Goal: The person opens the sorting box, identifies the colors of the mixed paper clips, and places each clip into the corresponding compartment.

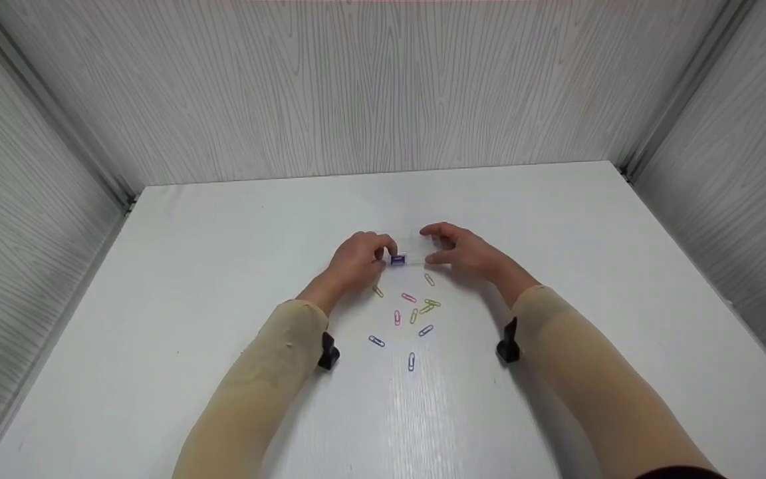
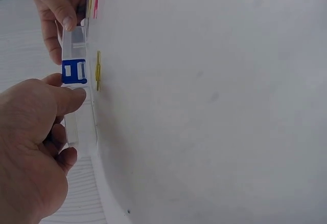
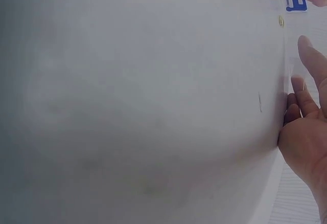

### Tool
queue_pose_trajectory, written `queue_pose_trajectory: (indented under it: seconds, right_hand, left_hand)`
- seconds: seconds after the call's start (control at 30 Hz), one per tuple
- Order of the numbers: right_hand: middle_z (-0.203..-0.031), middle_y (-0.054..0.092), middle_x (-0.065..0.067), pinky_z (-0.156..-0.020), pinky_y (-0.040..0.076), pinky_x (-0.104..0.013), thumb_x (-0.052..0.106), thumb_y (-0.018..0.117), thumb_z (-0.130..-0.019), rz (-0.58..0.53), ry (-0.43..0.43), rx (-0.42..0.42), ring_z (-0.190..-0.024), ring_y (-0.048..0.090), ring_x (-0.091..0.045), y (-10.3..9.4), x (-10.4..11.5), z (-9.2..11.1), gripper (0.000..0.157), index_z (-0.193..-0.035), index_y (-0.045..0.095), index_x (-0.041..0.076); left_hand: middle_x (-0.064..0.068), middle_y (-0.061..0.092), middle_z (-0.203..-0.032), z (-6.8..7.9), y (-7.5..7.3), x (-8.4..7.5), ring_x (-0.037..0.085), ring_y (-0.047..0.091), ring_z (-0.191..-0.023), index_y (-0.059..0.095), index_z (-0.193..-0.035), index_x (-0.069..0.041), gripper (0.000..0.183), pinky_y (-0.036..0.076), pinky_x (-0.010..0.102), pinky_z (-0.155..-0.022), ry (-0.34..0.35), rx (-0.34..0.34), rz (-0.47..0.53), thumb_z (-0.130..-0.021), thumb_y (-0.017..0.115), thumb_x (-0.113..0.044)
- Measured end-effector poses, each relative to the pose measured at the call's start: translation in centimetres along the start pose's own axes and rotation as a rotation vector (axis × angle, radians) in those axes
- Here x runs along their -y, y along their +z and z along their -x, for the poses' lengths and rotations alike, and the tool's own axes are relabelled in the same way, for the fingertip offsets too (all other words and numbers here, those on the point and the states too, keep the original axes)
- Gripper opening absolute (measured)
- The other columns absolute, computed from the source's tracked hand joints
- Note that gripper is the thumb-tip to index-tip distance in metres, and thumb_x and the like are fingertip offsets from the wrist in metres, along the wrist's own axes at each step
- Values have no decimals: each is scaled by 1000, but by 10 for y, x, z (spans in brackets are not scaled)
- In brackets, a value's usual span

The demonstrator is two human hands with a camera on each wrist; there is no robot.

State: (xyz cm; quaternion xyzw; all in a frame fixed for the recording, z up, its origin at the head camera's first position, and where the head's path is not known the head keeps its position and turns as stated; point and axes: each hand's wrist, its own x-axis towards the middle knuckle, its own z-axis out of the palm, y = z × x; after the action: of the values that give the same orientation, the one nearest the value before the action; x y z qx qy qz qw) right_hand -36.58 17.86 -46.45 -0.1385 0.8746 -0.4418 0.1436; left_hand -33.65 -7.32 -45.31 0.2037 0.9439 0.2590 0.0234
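Beyond scattered paperclips [image 1: 409, 297], left hand [image 1: 358, 261] and right hand [image 1: 473, 256] pinch a clear, blue-latched box [image 2: 77, 39].

**White counter [image 1: 157, 319] framed on three sides by grained panels**

At twelve o'clock the counter is backed by a pale grey wall [image 1: 383, 86] patterned with wavy wood grain. It is flanked by a matching panel [image 1: 17, 153] at nine o'clock and another panel [image 1: 735, 179] at three. The joints are lined with a darker strip [image 1: 47, 100] at ten o'clock and another strip [image 1: 687, 80] at two. Light is reflected softly toward six o'clock.
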Motion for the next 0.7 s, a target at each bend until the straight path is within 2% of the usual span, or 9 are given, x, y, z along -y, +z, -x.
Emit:
queue_pose_trajectory:
  seconds: [0.17, 0.3, 0.57, 0.7]
  right_hand:
    - [-145, 43, 9, -115, 20, -42, 28, 75, -86, 0, -8, 1, -140, 31, -16, 0, 1, 1, 54, -135, 53, 30]
    - [-146, 42, 9, -115, 20, -40, 28, 75, -86, -11, -19, 10, -141, 29, -15, -1, -1, 0, 55, -136, 53, 29]
    - [-146, 42, 10, -115, 19, -39, 27, 76, -85, -34, -12, 8, -141, 29, -14, 1, -2, 0, 54, -134, 54, 32]
    - [-146, 42, 11, -115, 18, -40, 27, 75, -86, -29, 4, 7, -140, 30, -14, 0, 1, 2, 54, -135, 53, 32]
  left_hand:
    - [-3, 55, -90, 1, 2, -2, 17, 48, -91, 71, -95, -25, 21, 40, 33, -85, 26, -23, -52, -93, 60, -7]
    - [0, 57, -90, 3, 4, -3, 17, 47, -89, 72, -87, -21, 23, 40, 33, -85, 33, -33, -40, -91, 60, -3]
    - [-3, 56, -102, 8, 0, 3, 16, 48, -99, 62, -110, -21, 24, 40, 34, -90, -14, -20, 103, -93, 60, -5]
    - [-2, 56, -107, 10, -6, 6, 17, 48, -101, 61, -116, -24, 29, 41, 35, -92, -33, -51, 129, -92, 64, -8]
